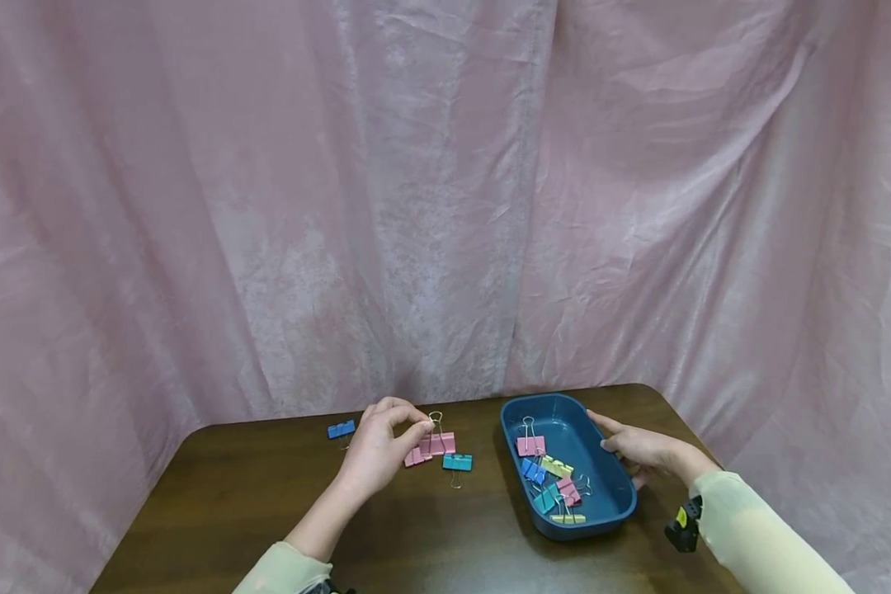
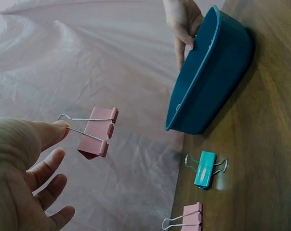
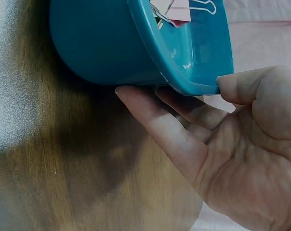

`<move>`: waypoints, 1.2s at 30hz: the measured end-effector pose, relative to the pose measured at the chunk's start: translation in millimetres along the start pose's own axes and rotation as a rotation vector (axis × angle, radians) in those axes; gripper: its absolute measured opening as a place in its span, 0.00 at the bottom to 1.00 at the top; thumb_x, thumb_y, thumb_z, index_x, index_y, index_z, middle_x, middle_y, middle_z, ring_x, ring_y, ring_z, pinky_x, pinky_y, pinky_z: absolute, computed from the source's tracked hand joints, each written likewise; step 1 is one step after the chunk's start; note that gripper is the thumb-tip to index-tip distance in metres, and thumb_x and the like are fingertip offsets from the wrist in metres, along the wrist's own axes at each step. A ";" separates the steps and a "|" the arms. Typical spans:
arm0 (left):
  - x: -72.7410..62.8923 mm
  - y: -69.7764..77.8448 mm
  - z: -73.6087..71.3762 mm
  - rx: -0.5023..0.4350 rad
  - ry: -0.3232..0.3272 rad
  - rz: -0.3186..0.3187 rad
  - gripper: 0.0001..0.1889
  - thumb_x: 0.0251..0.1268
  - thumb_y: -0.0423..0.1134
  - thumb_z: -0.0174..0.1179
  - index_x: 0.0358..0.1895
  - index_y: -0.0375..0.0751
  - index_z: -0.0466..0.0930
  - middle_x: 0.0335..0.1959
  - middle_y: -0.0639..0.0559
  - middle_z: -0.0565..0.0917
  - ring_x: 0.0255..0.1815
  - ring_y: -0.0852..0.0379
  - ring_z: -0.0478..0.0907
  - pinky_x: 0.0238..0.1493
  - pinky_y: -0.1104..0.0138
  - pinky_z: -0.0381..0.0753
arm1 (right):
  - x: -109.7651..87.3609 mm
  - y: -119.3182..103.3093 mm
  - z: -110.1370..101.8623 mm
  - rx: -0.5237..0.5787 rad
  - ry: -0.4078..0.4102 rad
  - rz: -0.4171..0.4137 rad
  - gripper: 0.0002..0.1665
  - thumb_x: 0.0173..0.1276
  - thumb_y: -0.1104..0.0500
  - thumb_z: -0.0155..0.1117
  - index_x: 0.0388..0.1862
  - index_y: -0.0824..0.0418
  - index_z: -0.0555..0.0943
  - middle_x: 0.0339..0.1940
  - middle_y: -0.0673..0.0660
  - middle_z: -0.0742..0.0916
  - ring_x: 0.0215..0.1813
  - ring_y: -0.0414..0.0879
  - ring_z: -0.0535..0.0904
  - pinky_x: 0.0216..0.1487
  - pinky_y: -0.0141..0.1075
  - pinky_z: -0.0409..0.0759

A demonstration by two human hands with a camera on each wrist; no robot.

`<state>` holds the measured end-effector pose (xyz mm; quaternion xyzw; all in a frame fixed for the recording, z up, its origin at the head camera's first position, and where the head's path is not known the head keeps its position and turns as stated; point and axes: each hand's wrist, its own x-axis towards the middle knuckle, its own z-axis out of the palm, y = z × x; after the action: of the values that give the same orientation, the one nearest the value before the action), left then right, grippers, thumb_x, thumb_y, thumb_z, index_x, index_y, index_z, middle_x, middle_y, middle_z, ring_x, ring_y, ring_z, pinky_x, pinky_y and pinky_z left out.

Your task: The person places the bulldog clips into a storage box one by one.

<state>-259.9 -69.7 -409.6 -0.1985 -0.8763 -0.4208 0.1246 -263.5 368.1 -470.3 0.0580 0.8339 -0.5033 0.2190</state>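
My left hand [image 1: 381, 441] pinches a wire handle of a pink binder clip [image 2: 98, 131] between thumb and finger, and the clip hangs above the table. The other fingers of that hand are spread apart from it. Just below lie a second pink binder clip [image 2: 191, 217] and a teal binder clip [image 2: 205, 169] on the table. With the thumb at the rim and the fingers along the outside, my right hand [image 3: 246, 139] grips a blue plastic tray [image 1: 601, 491]. Inside the tray are several binder clips, among them a pink one [image 1: 530, 446] and a yellow one [image 1: 557, 467].
A blue binder clip [image 1: 341, 429] lies near the back edge, to the left of my left hand. The brown wooden table [image 1: 260, 503] ends at a pink curtain [image 1: 386, 206] hanging behind it.
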 end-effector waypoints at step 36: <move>29.4 32.4 12.7 0.045 -0.022 0.114 0.03 0.68 0.48 0.69 0.36 0.60 0.90 0.43 0.64 0.80 0.52 0.54 0.73 0.50 0.57 0.75 | 0.2 3.0 -3.8 0.009 0.008 0.006 0.41 0.81 0.59 0.48 0.86 0.46 0.45 0.76 0.81 0.58 0.61 0.81 0.73 0.36 0.58 0.86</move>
<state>-272.1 -34.2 -383.8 -0.2498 -0.8741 -0.3911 0.1433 -263.9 372.8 -471.3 0.0638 0.8324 -0.5060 0.2169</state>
